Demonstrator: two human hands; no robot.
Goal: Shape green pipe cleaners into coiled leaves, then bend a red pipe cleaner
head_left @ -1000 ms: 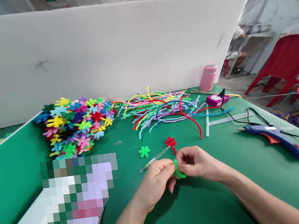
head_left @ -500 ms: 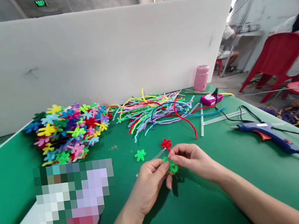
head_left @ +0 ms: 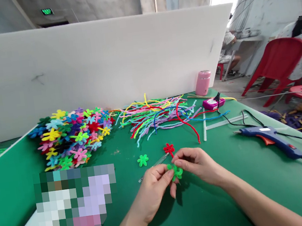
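A bright green pipe-cleaner flower is held between my two hands. My left hand pinches its left side between thumb and fingers. With thumb and forefinger, my right hand grips its upper right edge. Just beyond my fingertips lies a red pipe-cleaner flower with a short red stem reaching toward my right hand. A second green flower rests flat on the table to the left. Clear thin sticks lie partly hidden behind my left hand.
A heap of colourful pipe-cleaner flowers sits at the left, with loose pipe cleaners at the back. To the right are a blue glue gun, clear glue sticks, a magenta power socket and a pink bottle. A white board stands behind.
The green flower has turned in my fingers and more of its petals show now. Both hands keep hold of it. The whole view has shifted slightly downward in the picture.
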